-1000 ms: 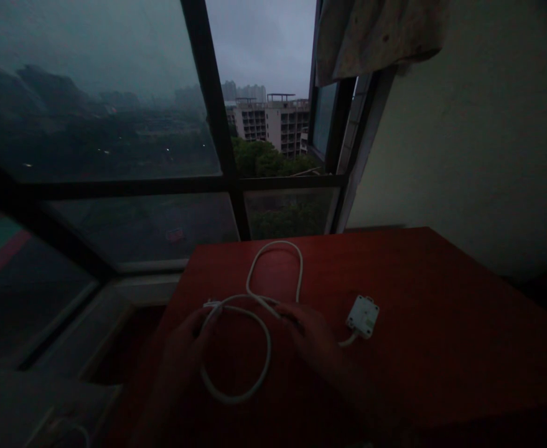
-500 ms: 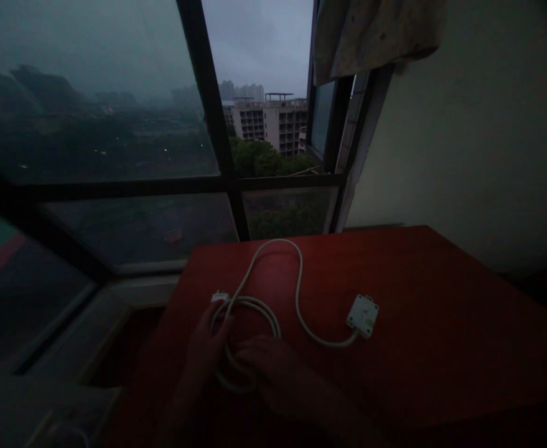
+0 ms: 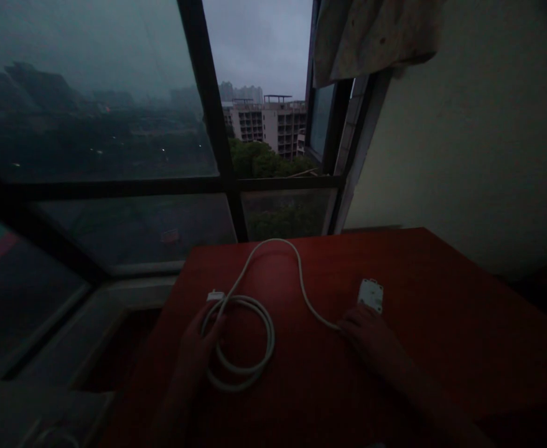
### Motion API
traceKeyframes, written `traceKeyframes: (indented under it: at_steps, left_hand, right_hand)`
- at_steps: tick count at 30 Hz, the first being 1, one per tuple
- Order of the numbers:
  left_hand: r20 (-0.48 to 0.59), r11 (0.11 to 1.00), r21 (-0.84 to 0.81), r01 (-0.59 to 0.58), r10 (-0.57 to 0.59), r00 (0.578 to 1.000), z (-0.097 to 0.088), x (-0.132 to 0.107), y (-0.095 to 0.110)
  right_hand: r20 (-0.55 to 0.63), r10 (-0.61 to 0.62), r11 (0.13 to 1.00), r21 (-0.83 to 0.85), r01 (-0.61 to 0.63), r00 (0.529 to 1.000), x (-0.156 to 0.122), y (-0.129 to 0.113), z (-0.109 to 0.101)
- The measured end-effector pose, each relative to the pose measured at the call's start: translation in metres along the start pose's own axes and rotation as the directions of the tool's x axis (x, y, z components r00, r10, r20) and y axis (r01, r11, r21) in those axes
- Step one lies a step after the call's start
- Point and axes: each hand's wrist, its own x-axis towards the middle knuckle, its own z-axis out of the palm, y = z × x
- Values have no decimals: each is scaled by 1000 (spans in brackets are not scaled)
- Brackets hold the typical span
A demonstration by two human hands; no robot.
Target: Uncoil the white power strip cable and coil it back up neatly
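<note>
A pale power cord [image 3: 269, 348] lies in loose loops on the red-brown table [image 3: 422, 274]. My left hand [image 3: 203, 333] is closed around the left side of the loops, just below the white plug [image 3: 216, 296]. From the coil the cord arches toward the window and comes back down to the right. There my right hand [image 3: 364, 326] is closed on the cord where it meets the white socket block [image 3: 370, 292], covering the block's near edge. Dim light hides the exact placing of the fingertips.
A dark-framed window [image 3: 226, 180] stands behind the table, with one pane open on the right. A cloth [image 3: 376, 37] hangs at its upper right. The pale wall [image 3: 464, 143] rises on the right. A low ledge [image 3: 147, 287] runs left of the table.
My right hand has moved from the coil rightward to the cord by the socket block. The block has shifted slightly away and turned. My left hand stays at the coil.
</note>
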Motion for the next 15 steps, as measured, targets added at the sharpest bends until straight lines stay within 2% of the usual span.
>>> traceKeyframes:
  at_steps: [3,6,8,11,13,15]
  left_hand:
    - [36,1000,25,-4,3,999,-1,0,0]
    - [69,999,5,36,-37,997,-2,-1,0]
    - [101,997,-29,68,-64,993,-1,-3,0]
    - [165,985,-121,125,-104,981,1,-6,-2]
    - [192,970,-191,151,-114,975,3,-8,-3]
    - [193,958,-235,163,-118,974,4,-9,-3]
  right_hand:
    - [-83,110,992,-55,-115,990,3,22,4]
    - [-121,134,991,41,-130,984,17,12,4]
    - [-128,129,980,167,-107,983,32,-13,4]
    - [-20,85,936,344,-73,996,62,-63,7]
    - [24,104,933,343,-106,994,81,-95,12]
    - [36,136,956,258,-140,990,98,-121,18]
